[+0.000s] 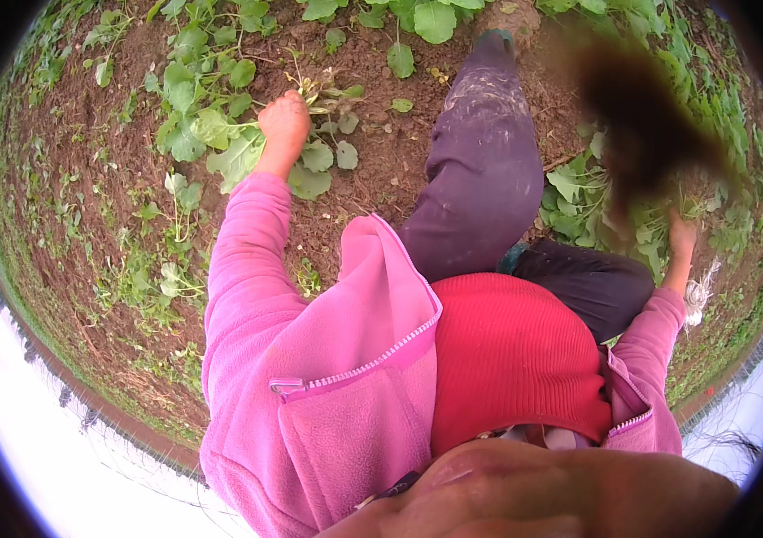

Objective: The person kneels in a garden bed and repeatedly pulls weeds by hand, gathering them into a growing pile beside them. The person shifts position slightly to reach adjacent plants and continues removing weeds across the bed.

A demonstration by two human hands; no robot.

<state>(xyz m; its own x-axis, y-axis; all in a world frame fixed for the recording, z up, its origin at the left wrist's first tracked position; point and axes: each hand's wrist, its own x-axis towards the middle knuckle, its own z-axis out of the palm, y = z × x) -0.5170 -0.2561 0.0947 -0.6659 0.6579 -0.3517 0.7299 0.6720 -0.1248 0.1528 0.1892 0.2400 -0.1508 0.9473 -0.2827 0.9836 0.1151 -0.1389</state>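
My left hand [285,124] is closed around the stems of a pulled leafy green plant [240,158] just above the soil. Its broad leaves spread on both sides of my wrist, and pale stems and yellowed bits stick out past my knuckles. Over at the right, my right hand [683,232] is beside a pile of leafy greens [573,191], touching the leaves at its far end. A dark blurred shape covers part of that pile, and my right fingers are mostly hidden, so their grip is unclear.
My bent leg in dark trousers [482,148] lies between both hands. White string-like strands [701,292] hang near my right wrist. Growing leafy plants [435,20] stand ahead, with brown soil [381,168] among them. Small scattered plants [179,279] grow at the left.
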